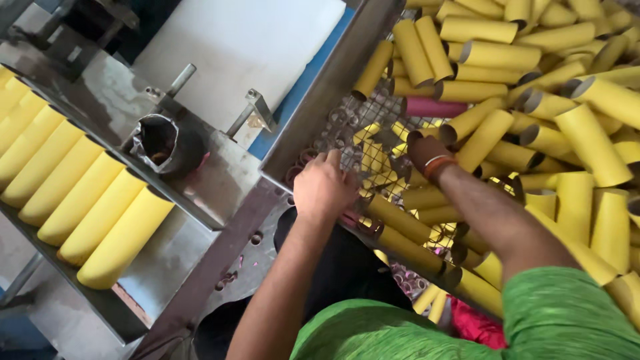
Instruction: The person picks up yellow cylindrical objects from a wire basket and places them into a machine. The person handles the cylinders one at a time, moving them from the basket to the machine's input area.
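Observation:
A wire mesh bin [347, 123] holds a heap of yellow cardboard tubes [547, 100], with one pink tube [433, 107] among them. My left hand [325, 185] lies knuckles up on the mesh near the bin's left corner, its fingers curled down onto the wire; what is under them is hidden. My right hand [424, 151] reaches down between the tubes in the middle of the bin. Most of it is hidden by tubes, and only its back and the wrist, with an orange and white band, show. I wear a green shirt.
To the left, a row of yellow tubes [87, 200] lies side by side on a slanted metal tray [180, 247]. A dark round holder lined with crumpled foil [160, 141] stands on a steel plate, with a white board [240, 47] behind it.

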